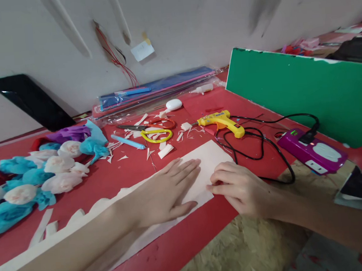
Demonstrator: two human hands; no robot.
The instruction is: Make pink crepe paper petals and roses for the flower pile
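A long strip of pale pinkish-white paper point(214, 154) lies over the red table surface, running from the lower left to the middle. One of its long edges looks scalloped. My left hand point(175, 184) rests flat on the paper with the fingers stretched out and nothing in its grasp. At the strip's right end, my right hand point(240, 187) has its fingers bent and pinched at the paper's edge. The fingertips partly hide that corner. Above my left hand lie scissors point(156, 135) with red and yellow handles, among pale paper scraps point(165, 151).
A yellow glue gun point(222, 122) is wired to a purple power unit point(312, 152). Blue and white paper flowers point(62, 182) crowd the left. A blue pen point(128, 142), a white oval object point(174, 105) and wrapped sheets point(161, 87) lie behind. A green board point(302, 88) leans at right.
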